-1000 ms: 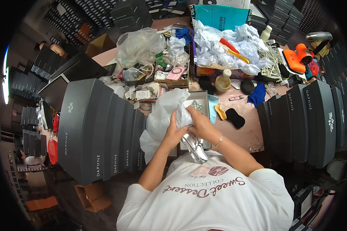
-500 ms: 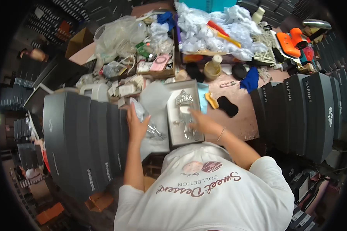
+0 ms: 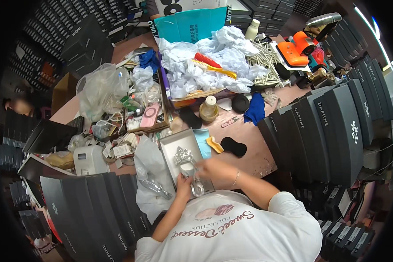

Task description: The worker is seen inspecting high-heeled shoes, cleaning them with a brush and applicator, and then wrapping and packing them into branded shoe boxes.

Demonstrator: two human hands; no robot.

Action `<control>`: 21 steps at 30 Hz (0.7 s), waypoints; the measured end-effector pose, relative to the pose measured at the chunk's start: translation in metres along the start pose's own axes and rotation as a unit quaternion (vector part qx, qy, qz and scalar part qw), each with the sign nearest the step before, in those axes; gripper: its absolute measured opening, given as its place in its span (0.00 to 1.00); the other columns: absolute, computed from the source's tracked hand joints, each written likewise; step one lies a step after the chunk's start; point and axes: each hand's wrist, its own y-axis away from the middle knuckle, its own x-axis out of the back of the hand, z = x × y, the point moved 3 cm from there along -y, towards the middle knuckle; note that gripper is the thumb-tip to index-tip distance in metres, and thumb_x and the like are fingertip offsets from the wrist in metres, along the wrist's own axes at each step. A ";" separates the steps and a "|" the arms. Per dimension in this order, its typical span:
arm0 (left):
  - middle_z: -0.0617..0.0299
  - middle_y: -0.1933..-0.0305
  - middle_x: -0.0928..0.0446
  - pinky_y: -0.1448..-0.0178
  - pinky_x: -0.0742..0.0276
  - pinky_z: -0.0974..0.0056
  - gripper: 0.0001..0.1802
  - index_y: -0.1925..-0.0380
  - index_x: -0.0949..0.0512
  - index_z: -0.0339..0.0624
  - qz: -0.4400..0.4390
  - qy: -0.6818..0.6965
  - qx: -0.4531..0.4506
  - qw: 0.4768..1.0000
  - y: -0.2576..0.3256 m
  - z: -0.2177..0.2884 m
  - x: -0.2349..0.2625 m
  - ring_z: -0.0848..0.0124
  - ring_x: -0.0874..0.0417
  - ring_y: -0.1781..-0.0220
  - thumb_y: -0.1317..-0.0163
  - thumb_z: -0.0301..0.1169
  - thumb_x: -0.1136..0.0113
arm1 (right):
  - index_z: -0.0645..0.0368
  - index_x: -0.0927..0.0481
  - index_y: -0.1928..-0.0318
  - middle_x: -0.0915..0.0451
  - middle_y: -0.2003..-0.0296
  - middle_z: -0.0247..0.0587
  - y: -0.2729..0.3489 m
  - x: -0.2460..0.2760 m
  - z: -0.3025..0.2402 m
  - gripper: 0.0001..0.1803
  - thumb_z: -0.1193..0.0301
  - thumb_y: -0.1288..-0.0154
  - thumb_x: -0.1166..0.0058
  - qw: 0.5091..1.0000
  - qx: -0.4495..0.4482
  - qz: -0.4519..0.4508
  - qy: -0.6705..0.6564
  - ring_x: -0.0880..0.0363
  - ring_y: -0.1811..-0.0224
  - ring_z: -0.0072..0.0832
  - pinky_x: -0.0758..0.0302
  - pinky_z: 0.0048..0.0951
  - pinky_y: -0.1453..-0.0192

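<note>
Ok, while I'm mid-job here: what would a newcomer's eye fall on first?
Probably the bright orange device at the far right of the table, and the turquoise panel standing behind the heap of crumpled white paper. Nearer, shiny silver footwear lies in the open box right in front of the person, with rows of dark grey boxes on both sides.

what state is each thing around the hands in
left hand: at the box's near end, grip unclear
right hand: motion-blurred, beside the boxed shoe
shoe box: open
boxed silver shoe: lying inside
tissue paper: spread, wrinkled
other silver shoe: lying on the tissue paper
squat bottle: upright
black pad: lying flat
blue cloth: crumpled
</note>
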 end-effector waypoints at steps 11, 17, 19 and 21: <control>0.51 0.52 0.26 0.52 0.23 0.63 0.17 0.52 0.26 0.33 0.091 -0.319 -0.296 0.895 0.062 0.034 -0.020 0.64 0.20 0.54 0.42 0.24 0.41 | 0.57 0.26 0.51 0.23 0.55 0.49 -0.074 0.338 0.093 0.22 0.62 0.45 0.41 0.815 -0.109 0.436 0.365 0.27 0.49 0.45 0.35 0.51 0.43; 0.52 0.53 0.25 0.53 0.23 0.65 0.15 0.55 0.25 0.32 0.084 -0.312 -0.372 0.870 0.085 0.090 -0.059 0.64 0.20 0.57 0.44 0.20 0.42 | 0.64 0.24 0.64 0.21 0.73 0.49 -0.034 0.383 0.042 0.11 0.68 0.42 0.45 0.766 0.097 0.620 0.136 0.21 0.70 0.44 0.27 0.40 0.62; 0.49 0.48 0.27 0.47 0.25 0.62 0.20 0.51 0.27 0.32 0.031 -0.352 -0.429 0.831 0.087 0.125 -0.086 0.59 0.23 0.49 0.45 0.24 0.39 | 0.64 0.25 0.65 0.22 0.75 0.44 -0.014 0.368 0.017 0.09 0.70 0.39 0.46 0.777 0.156 0.609 0.034 0.24 0.75 0.30 0.29 0.30 0.69; 0.44 0.38 0.36 0.36 0.35 0.56 0.34 0.41 0.35 0.33 0.007 -0.385 -0.522 0.761 0.080 0.165 -0.112 0.52 0.34 0.36 0.47 0.33 0.34 | 0.64 0.25 0.65 0.23 0.76 0.38 0.004 0.333 -0.009 0.08 0.70 0.38 0.46 0.807 0.185 0.558 -0.049 0.27 0.74 0.22 0.31 0.25 0.70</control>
